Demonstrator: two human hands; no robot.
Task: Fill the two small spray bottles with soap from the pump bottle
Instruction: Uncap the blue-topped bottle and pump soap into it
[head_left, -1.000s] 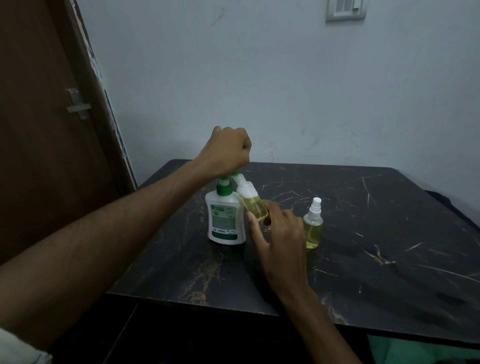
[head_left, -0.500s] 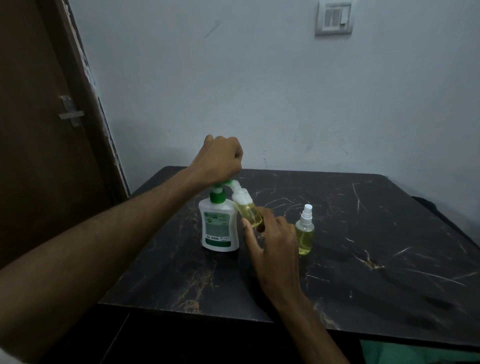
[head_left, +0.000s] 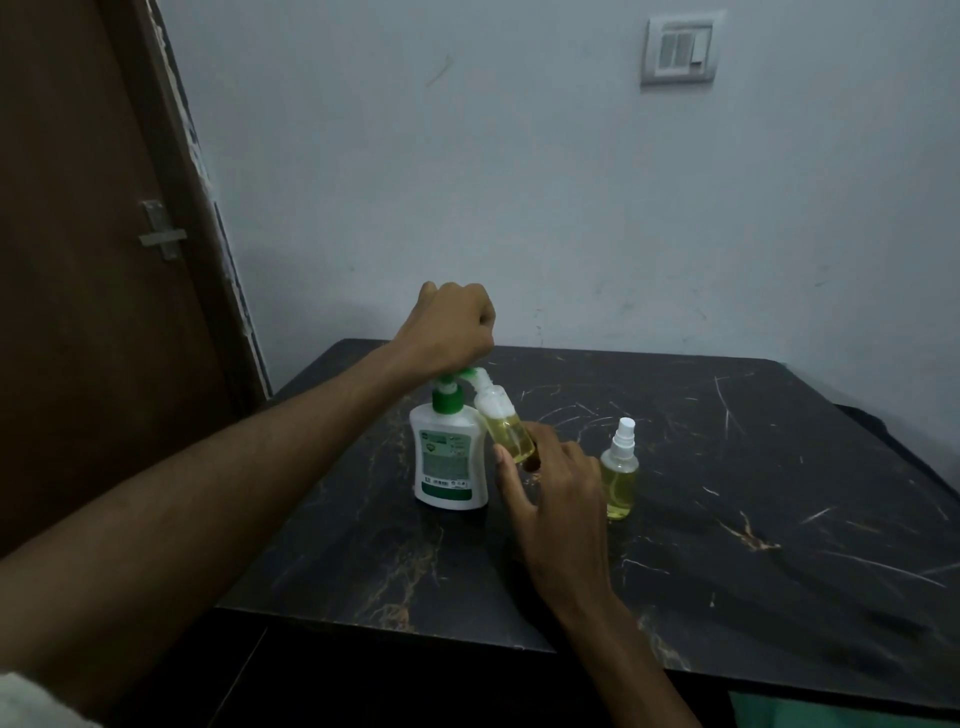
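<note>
Head view: nearest, the right hand (head_left: 558, 499) pinched a tilted small spray bottle (head_left: 506, 427) by its base, neck up against the pump spout. Beside it, the second spray bottle (head_left: 618, 478) stood upright on the dark tabletop (head_left: 727, 519). Further back, the left hand (head_left: 451, 327), fisted, pressed down on the pump bottle (head_left: 450, 457).

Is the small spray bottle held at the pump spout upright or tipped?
Tipped. The held spray bottle leans with its top up-left against the pump bottle's spout, its base pinched by the right hand.
</note>
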